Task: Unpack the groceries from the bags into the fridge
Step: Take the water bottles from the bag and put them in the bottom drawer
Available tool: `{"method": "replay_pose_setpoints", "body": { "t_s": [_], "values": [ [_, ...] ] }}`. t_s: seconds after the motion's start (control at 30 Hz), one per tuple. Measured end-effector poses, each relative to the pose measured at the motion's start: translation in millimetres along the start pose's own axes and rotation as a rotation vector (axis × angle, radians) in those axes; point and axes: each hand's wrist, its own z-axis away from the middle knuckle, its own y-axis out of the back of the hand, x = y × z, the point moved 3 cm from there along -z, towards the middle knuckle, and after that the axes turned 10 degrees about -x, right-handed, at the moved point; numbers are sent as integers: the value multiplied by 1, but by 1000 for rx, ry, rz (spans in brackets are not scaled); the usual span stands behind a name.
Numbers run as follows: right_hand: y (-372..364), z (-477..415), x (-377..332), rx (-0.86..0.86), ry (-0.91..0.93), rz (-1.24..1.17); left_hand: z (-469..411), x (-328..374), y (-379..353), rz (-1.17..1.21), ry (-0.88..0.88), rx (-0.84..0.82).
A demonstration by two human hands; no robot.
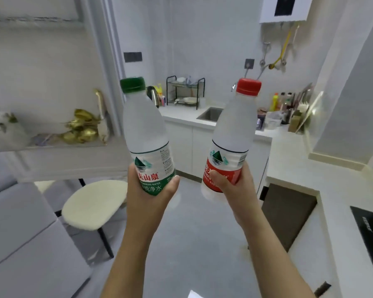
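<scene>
My left hand (148,195) grips the lower part of a green-capped water bottle (145,134) with a green and white label, held upright in front of me. My right hand (235,186) grips a red-capped water bottle (233,130) with a red label, tilted slightly to the right. Both bottles are raised side by side at chest height, a gap between them. No fridge and no grocery bags show in this view.
A white shelf unit (58,145) with gold ornaments stands at the left. Below it is a cream stool (95,203) and a grey sofa (19,244). A white counter (289,160) with sink (210,114), dish rack (185,91) and several bottles runs along the back and right. A black cooktop (370,233) lies at right.
</scene>
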Motion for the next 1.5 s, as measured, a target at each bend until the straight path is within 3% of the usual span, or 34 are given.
{"method": "replay_pose_setpoints", "body": {
  "t_s": [0.27,0.47,0.93,1.5],
  "values": [
    [-64,-45,-3,-327,30,-117,4,17,48,-66,4,273],
    [-93,-47,-15,-481,83,-197,12,35,70,-103,-30,376],
    [-151,-42,-45,-552,175,-307,31,70,118,-236,-91,502],
    [-161,-53,-31,-669,145,-274,34,53,117,-232,-96,592]
  ]
}}
